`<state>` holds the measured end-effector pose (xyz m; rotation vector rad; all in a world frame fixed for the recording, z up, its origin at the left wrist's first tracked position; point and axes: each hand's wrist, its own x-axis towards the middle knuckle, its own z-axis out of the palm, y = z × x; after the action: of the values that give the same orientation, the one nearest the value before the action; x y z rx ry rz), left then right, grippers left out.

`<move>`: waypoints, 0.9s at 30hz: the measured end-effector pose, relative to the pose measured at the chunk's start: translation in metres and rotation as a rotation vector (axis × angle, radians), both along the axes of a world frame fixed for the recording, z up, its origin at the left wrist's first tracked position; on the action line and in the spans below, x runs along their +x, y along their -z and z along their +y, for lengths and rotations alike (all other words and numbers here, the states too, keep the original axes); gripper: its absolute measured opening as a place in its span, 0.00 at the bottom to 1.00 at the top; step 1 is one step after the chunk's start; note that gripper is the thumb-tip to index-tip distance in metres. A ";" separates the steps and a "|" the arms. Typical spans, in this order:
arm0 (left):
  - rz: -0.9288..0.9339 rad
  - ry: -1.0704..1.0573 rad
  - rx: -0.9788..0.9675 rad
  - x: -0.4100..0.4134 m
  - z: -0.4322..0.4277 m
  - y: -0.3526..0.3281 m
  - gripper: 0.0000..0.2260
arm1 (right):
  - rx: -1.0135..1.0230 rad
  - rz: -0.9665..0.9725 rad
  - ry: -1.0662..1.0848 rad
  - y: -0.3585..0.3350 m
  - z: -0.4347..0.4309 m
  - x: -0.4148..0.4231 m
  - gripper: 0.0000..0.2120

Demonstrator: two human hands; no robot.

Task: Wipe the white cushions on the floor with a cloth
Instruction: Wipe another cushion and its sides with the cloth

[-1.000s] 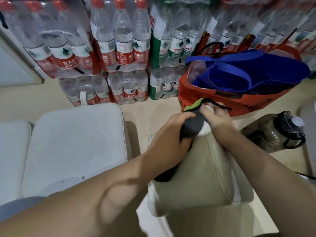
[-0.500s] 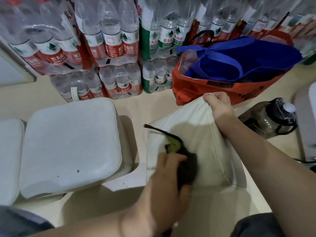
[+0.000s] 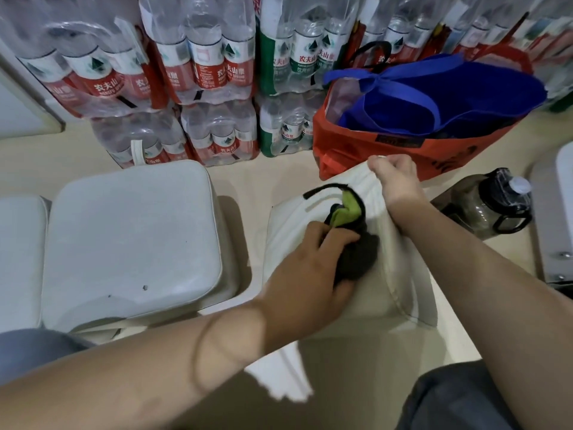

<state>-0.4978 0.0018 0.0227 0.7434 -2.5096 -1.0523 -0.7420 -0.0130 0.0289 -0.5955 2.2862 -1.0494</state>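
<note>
Gripping hands: left hand clenched on dark cloth against white cushion, right hand pinching its top corner.

Soft, even indoor light, fairly dim, with a warm cast on the floor. Glare streaks the plastic wrap of the water bottle packs at 12 o'clock. The left forearm at 7 o'clock is soft and smeared, casting a broad shadow toward 6 o'clock. Wide-angle distortion bows the edges, strongest at 3 and 9 o'clock; corners lose sharpness.
</note>
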 end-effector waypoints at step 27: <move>-0.309 -0.459 0.146 -0.004 -0.082 0.017 0.20 | 0.037 0.088 -0.075 -0.030 0.041 0.020 0.25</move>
<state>-0.5013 -0.0799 0.0058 1.5396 -2.3319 -1.0166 -0.7225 0.0277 0.0589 -0.7194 2.3345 -0.9603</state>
